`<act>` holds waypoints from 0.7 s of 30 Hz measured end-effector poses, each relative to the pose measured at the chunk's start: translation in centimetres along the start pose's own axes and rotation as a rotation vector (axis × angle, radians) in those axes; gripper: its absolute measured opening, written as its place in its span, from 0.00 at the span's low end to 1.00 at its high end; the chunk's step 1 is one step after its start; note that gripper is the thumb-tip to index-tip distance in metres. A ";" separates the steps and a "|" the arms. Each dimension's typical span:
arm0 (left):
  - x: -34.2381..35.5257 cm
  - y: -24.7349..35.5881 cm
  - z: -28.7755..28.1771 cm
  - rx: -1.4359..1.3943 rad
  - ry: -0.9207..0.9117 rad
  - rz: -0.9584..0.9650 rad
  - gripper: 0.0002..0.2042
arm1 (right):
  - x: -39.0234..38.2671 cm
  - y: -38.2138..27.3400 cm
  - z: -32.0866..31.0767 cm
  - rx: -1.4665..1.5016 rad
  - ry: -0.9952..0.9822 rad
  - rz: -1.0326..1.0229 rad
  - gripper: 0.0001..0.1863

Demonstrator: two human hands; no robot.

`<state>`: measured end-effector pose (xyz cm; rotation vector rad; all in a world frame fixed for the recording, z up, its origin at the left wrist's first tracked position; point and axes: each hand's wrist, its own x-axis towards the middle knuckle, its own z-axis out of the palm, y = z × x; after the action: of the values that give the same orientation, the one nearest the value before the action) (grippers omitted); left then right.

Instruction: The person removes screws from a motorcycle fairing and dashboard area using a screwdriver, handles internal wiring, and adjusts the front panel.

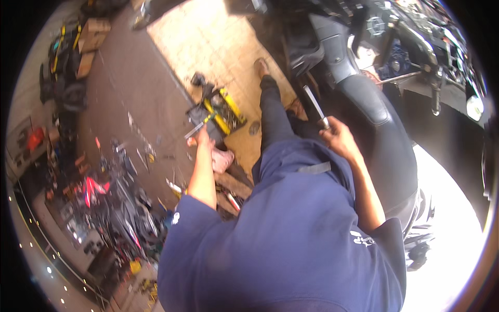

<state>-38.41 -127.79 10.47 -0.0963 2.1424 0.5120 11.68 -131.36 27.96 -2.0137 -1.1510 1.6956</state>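
My left hand (201,136) holds a slim screwdriver-like tool (197,128) with a yellow-green handle, beside a yellow-and-black toolbox (231,108). A pinkish cloth (223,160) lies below that hand. My right hand (336,134) is closed on a long silver metal tool (313,99), pointing up and away from me, next to the black seat (383,146) of a motorcycle. The motorcycle's handlebar and metal parts (429,54) are at the upper right.
A pale board (182,44) lies on the dark floor (104,88) under my legs. Cardboard boxes (91,39) and black gear line the left wall. Several scattered tools (145,156) and motorcycle parts, some red (95,190), fill the lower left.
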 end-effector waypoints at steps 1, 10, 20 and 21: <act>3.2 -0.8 -3.4 -0.039 0.019 0.066 0.33 | -0.4 -2.9 0.0 0.023 -0.075 -0.038 0.18; -10.1 3.1 7.7 0.076 -0.568 0.374 0.24 | -1.4 -9.9 -2.3 0.107 0.119 -0.413 0.23; -25.4 13.4 17.2 -0.086 -0.726 0.874 0.15 | 3.4 -13.7 -3.1 0.192 0.215 -0.403 0.21; -26.6 14.2 17.9 -0.089 -0.751 0.891 0.14 | 4.0 -13.9 -3.1 0.168 0.235 -0.397 0.21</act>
<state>-12.64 -110.94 27.22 0.8987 1.3264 0.9590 9.02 -118.65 35.04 -1.6910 -1.1858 1.2787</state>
